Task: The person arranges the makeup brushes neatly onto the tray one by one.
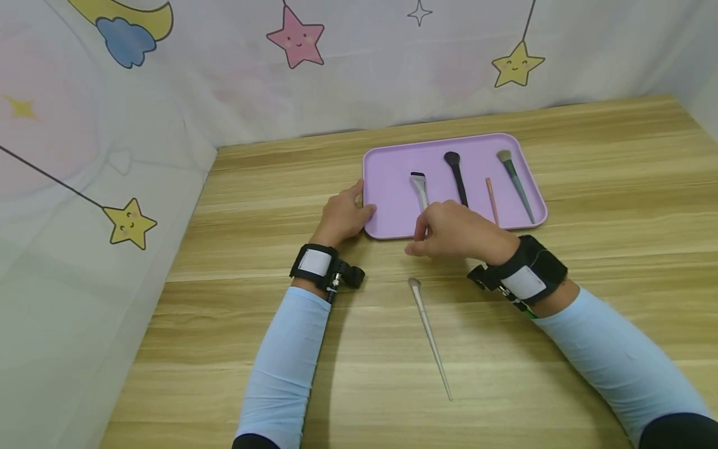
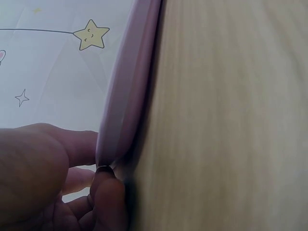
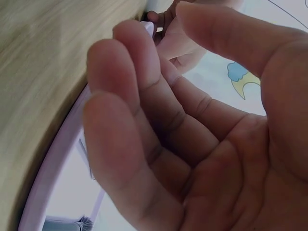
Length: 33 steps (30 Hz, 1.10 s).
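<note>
A lilac tray (image 1: 392, 215) lies on the table, and my left hand (image 1: 343, 215) pinches its left edge near the front corner. The left wrist view shows thumb and fingers on either side of the tray rim (image 2: 122, 91). My right hand (image 1: 457, 231) hovers over the tray's front edge, fingers loosely curled with nothing between them. On the tray lie a white flat makeup brush (image 1: 419, 187), a black makeup brush (image 1: 457, 171), a thin orange-pink stick (image 1: 492, 199) and a green makeup brush (image 1: 516, 178). My right hand hides some of their lower ends. A slim silvery makeup brush (image 1: 430, 337) lies before the tray.
A wood-grain table (image 1: 617, 218) extends around the tray. Behind it and to the left hangs a pale cloth (image 1: 370, 75) printed with stars, a moon and a cloud. Both wrists carry black camera straps (image 1: 527, 271).
</note>
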Each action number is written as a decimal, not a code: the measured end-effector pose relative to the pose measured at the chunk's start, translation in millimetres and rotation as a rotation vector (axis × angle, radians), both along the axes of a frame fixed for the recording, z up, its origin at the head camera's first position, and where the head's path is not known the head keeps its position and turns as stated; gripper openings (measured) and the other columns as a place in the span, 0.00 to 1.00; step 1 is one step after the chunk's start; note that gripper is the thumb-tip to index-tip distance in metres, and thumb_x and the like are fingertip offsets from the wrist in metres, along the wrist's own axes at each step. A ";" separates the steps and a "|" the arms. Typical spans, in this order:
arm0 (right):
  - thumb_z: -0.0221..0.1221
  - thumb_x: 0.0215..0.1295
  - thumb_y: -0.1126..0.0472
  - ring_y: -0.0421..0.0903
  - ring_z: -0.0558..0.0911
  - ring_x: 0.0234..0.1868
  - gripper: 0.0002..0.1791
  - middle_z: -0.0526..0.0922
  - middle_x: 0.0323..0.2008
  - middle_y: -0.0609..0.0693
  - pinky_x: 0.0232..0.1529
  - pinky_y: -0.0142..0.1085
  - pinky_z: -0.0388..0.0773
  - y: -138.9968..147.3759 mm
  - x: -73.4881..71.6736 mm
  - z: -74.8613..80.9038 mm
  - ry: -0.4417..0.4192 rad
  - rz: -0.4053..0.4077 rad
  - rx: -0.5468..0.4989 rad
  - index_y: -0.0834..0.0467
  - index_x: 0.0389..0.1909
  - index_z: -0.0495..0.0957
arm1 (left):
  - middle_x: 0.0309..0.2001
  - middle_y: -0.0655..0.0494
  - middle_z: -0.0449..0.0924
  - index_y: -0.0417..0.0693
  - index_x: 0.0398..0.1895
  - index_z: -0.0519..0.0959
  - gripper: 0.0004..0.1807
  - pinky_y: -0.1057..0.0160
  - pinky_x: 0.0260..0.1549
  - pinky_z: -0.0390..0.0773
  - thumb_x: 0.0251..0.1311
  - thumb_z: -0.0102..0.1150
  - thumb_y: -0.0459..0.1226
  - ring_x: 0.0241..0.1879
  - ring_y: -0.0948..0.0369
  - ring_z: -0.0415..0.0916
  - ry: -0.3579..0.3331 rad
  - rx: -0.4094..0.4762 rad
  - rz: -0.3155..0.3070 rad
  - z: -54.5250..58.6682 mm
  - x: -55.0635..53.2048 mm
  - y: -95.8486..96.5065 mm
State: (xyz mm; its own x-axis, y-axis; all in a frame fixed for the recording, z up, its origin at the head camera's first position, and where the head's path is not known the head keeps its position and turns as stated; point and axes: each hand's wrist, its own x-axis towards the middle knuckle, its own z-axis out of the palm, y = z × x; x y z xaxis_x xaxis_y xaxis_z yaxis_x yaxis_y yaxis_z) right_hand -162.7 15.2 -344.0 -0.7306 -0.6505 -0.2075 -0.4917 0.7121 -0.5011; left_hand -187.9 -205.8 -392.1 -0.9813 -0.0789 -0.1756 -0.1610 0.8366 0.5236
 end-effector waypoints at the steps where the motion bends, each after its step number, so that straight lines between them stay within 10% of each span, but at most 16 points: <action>1: 0.66 0.57 0.47 0.41 0.76 0.22 0.15 0.82 0.24 0.47 0.25 0.32 0.72 -0.2 0.0 -0.5 0.001 0.004 0.003 0.56 0.29 0.85 | 0.70 0.50 0.64 0.55 0.75 0.53 0.37 0.59 0.40 0.75 0.65 0.53 0.49 0.43 0.54 0.76 -0.002 0.002 0.003 0.1 0.0 0.1; 10: 0.66 0.56 0.47 0.42 0.75 0.23 0.14 0.81 0.23 0.46 0.25 0.32 0.70 -1.0 2.2 -0.2 0.008 0.034 0.024 0.55 0.28 0.84 | 0.53 0.47 0.81 0.57 0.76 0.52 0.38 0.67 0.21 0.74 0.66 0.52 0.50 0.13 0.64 0.73 -0.030 0.011 0.013 2.8 1.1 0.8; 19: 0.66 0.57 0.46 0.42 0.75 0.23 0.14 0.80 0.22 0.46 0.24 0.32 0.70 -0.6 7.2 2.9 -0.061 0.057 0.084 0.53 0.26 0.83 | 0.59 0.48 0.77 0.55 0.76 0.52 0.37 0.65 0.28 0.72 0.66 0.52 0.49 0.20 0.59 0.73 -0.009 -0.002 -0.003 2.8 1.1 0.7; 28: 0.66 0.57 0.47 0.42 0.75 0.23 0.13 0.81 0.23 0.46 0.24 0.32 0.71 -0.4 8.3 2.5 -0.067 0.096 0.097 0.54 0.27 0.84 | 0.71 0.51 0.63 0.54 0.75 0.53 0.38 0.57 0.49 0.74 0.65 0.52 0.49 0.53 0.54 0.71 0.003 -0.001 -0.001 1.3 0.2 0.7; 33: 0.66 0.57 0.47 0.42 0.76 0.25 0.13 0.82 0.25 0.47 0.25 0.33 0.72 -0.3 9.5 3.0 -0.068 0.106 0.114 0.53 0.26 0.84 | 0.68 0.49 0.68 0.55 0.76 0.53 0.38 0.58 0.43 0.75 0.65 0.53 0.50 0.45 0.53 0.75 0.000 0.002 0.002 0.7 0.3 0.5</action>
State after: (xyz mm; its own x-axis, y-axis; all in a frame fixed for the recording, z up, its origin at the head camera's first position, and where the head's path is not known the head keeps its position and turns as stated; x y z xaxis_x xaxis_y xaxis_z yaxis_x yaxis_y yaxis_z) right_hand -153.2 14.9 -341.0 -0.6413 -0.6925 -0.3304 -0.5348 0.7122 -0.4548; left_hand -187.6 -205.3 -391.4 -0.9811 -0.0809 -0.1757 -0.1630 0.8354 0.5250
